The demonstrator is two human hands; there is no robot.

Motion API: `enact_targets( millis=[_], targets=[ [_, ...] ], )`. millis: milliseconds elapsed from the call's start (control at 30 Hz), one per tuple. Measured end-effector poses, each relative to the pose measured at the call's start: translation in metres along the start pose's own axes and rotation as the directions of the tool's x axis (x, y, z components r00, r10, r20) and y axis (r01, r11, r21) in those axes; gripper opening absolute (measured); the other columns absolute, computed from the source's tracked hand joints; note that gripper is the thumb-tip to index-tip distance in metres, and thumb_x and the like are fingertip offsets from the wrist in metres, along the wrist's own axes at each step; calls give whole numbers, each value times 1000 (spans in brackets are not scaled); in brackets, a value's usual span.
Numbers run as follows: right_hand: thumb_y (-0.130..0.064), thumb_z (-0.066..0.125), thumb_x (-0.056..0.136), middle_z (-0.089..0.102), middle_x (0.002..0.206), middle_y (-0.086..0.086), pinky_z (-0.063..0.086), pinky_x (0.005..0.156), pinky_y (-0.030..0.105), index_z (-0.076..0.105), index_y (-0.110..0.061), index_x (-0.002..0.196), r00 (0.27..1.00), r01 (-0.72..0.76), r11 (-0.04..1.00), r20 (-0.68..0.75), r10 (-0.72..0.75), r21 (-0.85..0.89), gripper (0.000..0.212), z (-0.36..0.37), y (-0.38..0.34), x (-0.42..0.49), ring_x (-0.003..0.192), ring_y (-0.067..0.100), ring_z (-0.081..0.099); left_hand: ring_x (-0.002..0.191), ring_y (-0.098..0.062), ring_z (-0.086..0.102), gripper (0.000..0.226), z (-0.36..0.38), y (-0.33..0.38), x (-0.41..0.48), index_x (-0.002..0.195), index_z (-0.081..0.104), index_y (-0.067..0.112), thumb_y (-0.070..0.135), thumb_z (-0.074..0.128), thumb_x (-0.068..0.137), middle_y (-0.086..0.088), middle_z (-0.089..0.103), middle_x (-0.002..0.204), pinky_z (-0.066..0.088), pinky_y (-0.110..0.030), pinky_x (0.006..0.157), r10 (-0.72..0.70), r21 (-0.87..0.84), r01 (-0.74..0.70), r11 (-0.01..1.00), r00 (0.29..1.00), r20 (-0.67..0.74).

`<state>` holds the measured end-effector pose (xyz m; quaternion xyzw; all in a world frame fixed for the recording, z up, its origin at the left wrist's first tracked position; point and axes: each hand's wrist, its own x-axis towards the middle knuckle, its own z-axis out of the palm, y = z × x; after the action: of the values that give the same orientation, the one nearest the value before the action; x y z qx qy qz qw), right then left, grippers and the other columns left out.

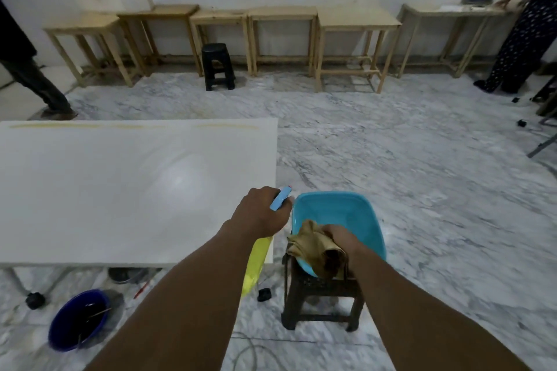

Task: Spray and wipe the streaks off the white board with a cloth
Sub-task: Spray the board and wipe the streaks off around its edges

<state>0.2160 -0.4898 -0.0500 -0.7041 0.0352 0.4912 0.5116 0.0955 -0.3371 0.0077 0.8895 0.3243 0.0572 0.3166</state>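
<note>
Holding the spray bottle (pixel 256 262) in your left hand (pixel 261 214), you are wrapping your fingers tight around its neck, blue nozzle (pixel 280 198) pointing up and away, yellow plastic body hanging down toward you. The white board (pixel 120 184) is lying flat to the left of that grip, its long axis running left to right, so your left hand is the nearer one; I judge a small turn leftward will aim the nozzle. Its surface is looking smooth and glossy, with a yellowish streak (pixel 132 126) along the far edge. Your right hand (pixel 340 239) is bunching the soft, crumpled tan cloth (pixel 310 242) over the rim of the turquoise plastic basin (pixel 340 211), which is sitting on a dark stool (pixel 319 301) just right of the board.
</note>
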Motion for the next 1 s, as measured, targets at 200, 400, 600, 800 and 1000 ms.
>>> enact_targets(
  millis=[200, 400, 600, 800, 1000],
  targets=[
    [-34, 54, 96, 71, 89, 17, 54, 65, 37, 64, -1, 120, 980, 48, 965, 172, -95, 259, 42, -105, -62, -7, 73, 32, 67, 68, -24, 55, 43, 31, 108, 43, 71, 55, 13, 39, 53, 105, 3, 53, 65, 35, -33, 55, 34, 29, -33, 999, 999, -31],
    [-22, 49, 93, 72, 80, 20, 54, 54, 31, 62, 4, 112, 984, 43, 982, 161, -73, 183, 35, -203, -110, -17, 61, 31, 69, 71, -28, 52, 46, 58, 188, 77, 64, 47, 21, 40, 54, 105, 3, 49, 64, 35, -33, 66, 25, 49, -20, 999, 995, -99],
    [-21, 49, 88, 65, 64, 13, 48, 59, 29, 63, -1, 90, 976, 109, 970, 163, -146, 218, 24, -262, -163, 5, 57, 28, 60, 76, -25, 51, 38, 82, 242, 125, 77, 55, 16, 42, 52, 106, 3, 50, 69, 37, -32, 70, 48, 80, -38, 996, 990, -136],
    [-26, 50, 87, 67, 69, 14, 48, 66, 32, 65, -2, 92, 957, 160, 972, 214, -195, 173, 28, -294, -225, 55, 65, 29, 61, 76, -24, 56, 39, 99, 260, 193, 78, 59, 16, 42, 52, 106, 1, 56, 71, 38, -32, 71, -37, 21, 42, 999, 979, -202],
    [-27, 48, 88, 68, 68, 15, 49, 59, 31, 64, 1, 98, 927, 138, 984, 334, -169, 117, 34, -318, -309, 145, 56, 28, 63, 75, -22, 57, 38, 120, 264, 299, 82, 64, 14, 44, 54, 104, 5, 53, 69, 40, -31, 70, -159, -50, 151, 987, 945, -287]
  ],
)
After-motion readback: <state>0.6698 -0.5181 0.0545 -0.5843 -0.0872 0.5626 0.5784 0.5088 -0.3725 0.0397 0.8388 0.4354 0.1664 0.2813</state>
